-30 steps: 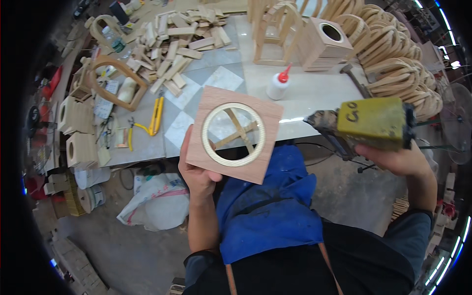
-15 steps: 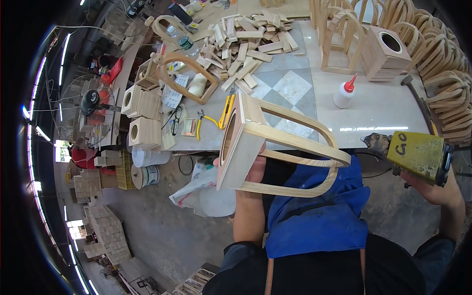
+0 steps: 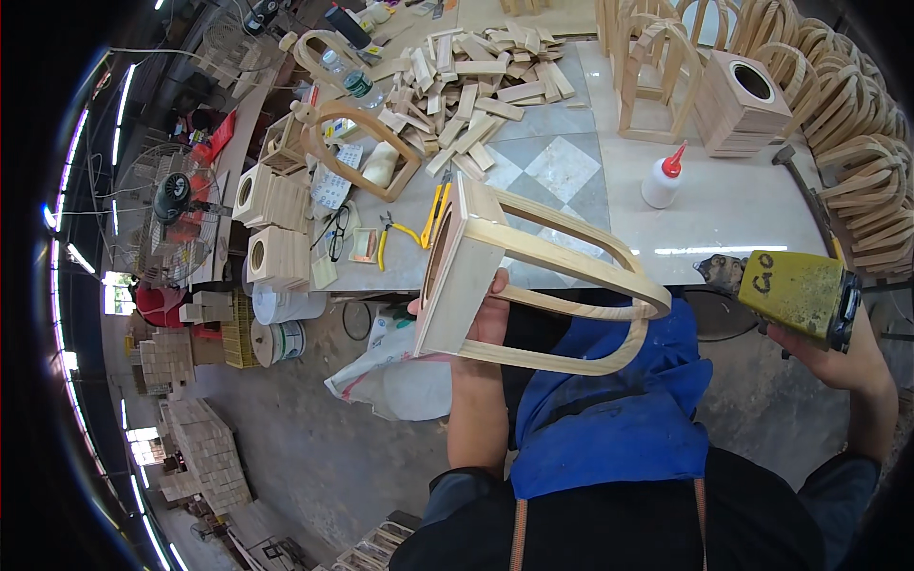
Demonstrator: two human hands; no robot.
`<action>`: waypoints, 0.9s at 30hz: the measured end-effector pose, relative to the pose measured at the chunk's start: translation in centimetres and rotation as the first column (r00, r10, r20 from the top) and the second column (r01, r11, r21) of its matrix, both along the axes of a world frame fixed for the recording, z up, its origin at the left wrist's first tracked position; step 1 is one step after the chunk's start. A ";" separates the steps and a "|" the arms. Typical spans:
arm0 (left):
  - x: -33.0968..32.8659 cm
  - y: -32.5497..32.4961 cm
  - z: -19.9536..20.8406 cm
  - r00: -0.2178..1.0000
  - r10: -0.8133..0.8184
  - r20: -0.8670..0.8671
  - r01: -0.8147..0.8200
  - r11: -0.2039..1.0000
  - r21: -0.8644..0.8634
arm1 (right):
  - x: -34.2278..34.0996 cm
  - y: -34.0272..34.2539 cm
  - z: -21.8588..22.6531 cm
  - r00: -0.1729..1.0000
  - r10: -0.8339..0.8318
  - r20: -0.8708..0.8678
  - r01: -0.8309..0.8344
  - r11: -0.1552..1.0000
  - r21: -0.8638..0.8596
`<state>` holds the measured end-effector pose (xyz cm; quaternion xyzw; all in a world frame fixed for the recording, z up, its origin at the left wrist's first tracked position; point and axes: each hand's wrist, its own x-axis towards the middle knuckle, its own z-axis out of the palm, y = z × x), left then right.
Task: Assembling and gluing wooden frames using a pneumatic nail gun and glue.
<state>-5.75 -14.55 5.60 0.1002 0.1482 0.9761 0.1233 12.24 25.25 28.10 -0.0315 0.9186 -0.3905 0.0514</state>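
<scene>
A pale wooden frame [image 3: 571, 245] made of a square box end with a round hole and arched rails is held tilted in front of me, over the table's near edge. My left hand [image 3: 490, 314] grips it from below by the box end, its fingers partly hidden behind the wood. Off to the right, my right hand [image 3: 814, 354] is closed around a worn yellow-green nail gun [image 3: 795, 297], mostly behind its body. The nail gun's metal nose points left, toward the arched end of the frame, with a gap between them.
On the table lie a heap of wood slats [image 3: 486, 86], a white glue bottle with red tip [image 3: 662, 181], yellow pliers [image 3: 395, 238], eyeglasses [image 3: 338, 233] and a hammer [image 3: 804, 195]. Arched wooden pieces [image 3: 862, 171] are stacked right, near a holed wooden box [image 3: 743, 105]. A plastic bag [image 3: 400, 371] sits below.
The nail gun has shifted slightly left, a little closer to the frame. The frame has tilted a little in my left hand's grip. Both hands keep their hold.
</scene>
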 end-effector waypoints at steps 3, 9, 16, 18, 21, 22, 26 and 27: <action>1.1 0.8 1.3 0.986 0.110 0.124 -0.104 0.993 -0.053 | -0.2 -0.2 0.3 1.000 -0.014 0.001 0.014 1.000 0.005; 0.7 3.7 4.4 0.940 0.183 -0.286 -0.318 0.772 -0.550 | -1.2 -1.2 1.9 0.999 0.037 -0.002 -0.037 0.995 0.094; 1.3 6.7 5.5 0.933 0.087 -0.349 -0.328 0.604 -0.726 | -1.5 -1.5 2.5 0.987 0.150 0.051 -0.151 0.988 0.023; 1.2 7.1 5.7 0.916 0.075 -0.394 -0.361 0.582 -0.728 | -1.6 -1.6 2.5 0.981 0.169 0.098 -0.173 0.985 0.028; 1.2 7.2 5.7 0.897 0.069 -0.436 -0.397 0.556 -0.730 | -2.2 -2.0 2.5 0.970 0.196 0.146 -0.202 0.979 0.029; 1.2 7.3 5.7 0.895 0.059 -0.442 -0.397 0.555 -0.730 | -2.6 -2.2 2.4 0.966 0.218 0.135 -0.226 0.973 0.044; 1.4 7.3 5.5 0.888 0.032 -0.458 -0.397 0.553 -0.732 | -3.7 -3.1 2.2 0.952 0.288 0.107 -0.298 0.950 0.090; 1.4 7.2 5.4 0.887 0.036 -0.460 -0.401 0.553 -0.730 | -3.9 -3.3 2.2 0.959 0.254 0.129 -0.263 0.963 0.056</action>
